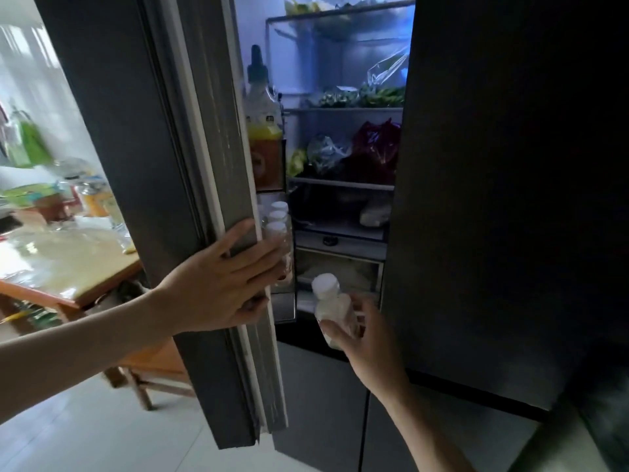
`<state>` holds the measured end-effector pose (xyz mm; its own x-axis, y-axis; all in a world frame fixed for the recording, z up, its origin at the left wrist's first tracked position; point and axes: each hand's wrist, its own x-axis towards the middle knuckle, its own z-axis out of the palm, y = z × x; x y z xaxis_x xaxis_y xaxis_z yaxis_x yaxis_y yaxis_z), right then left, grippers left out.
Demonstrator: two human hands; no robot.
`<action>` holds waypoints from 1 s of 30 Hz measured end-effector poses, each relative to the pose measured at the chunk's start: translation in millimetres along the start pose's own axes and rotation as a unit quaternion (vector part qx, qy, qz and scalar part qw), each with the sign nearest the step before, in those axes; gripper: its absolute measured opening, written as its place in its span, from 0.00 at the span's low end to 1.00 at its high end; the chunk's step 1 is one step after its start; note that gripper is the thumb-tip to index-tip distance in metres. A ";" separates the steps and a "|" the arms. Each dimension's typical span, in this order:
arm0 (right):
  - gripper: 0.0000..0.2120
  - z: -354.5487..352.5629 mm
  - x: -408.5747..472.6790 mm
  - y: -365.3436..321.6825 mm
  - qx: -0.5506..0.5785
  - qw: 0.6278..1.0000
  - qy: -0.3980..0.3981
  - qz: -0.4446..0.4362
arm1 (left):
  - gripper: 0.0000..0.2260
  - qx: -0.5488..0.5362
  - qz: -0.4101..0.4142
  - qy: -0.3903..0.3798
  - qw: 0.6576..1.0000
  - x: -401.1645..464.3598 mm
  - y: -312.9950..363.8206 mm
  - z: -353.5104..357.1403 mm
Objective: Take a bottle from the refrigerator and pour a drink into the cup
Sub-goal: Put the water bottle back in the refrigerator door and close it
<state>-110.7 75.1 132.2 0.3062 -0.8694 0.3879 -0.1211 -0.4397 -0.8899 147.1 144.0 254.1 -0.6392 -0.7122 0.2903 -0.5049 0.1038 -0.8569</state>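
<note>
My right hand (366, 338) grips a small pale bottle with a white cap (329, 301), held upright just in front of the fridge's lower shelves. The left refrigerator door (163, 185) stands ajar, and my left hand (226, 279) lies flat on its inner edge with the fingers spread over the gasket. Three more white-capped bottles (277, 221) stand in the door's lower bin, right behind my left fingertips. A tall sauce bottle with a dark spout (260, 107) sits in the bin above. No cup can be made out.
The right refrigerator door (510, 199) is closed and dark. Shelves hold bagged vegetables (360, 155). At left a wooden table (75, 264) carries jars, boxes and a plastic cover. Pale floor tiles (119, 434) run below. Lower freezer drawers (323, 403) sit under the fridge.
</note>
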 end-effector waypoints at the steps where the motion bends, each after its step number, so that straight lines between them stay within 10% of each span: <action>1: 0.21 3.9 7.0 -10.1 0.031 1.000 -0.006 0.004 | 0.29 0.008 0.002 -0.002 1.000 -5.7 -2.4 0.2; 9: 0.17 59.7 77.8 -84.4 0.182 0.981 -0.054 0.031 | 0.35 0.045 0.010 -0.051 0.998 -44.0 -21.4 -2.0; 22: 0.28 118.1 84.3 -66.2 -0.240 0.963 -0.090 -0.087 | 0.34 0.077 -0.006 -0.057 0.995 -63.8 -27.9 2.0; 30: 0.27 121.3 81.9 -71.5 -0.231 0.964 -0.129 -0.031 | 0.32 0.068 -0.002 -0.059 0.996 -58.9 -26.4 -3.6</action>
<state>37.6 62.7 198.5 0.5444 -0.7787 0.3118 -0.4833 -0.5950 -0.6422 196.0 185.6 261.2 -0.5611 -0.7893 0.2493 -0.4187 0.0108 -0.9081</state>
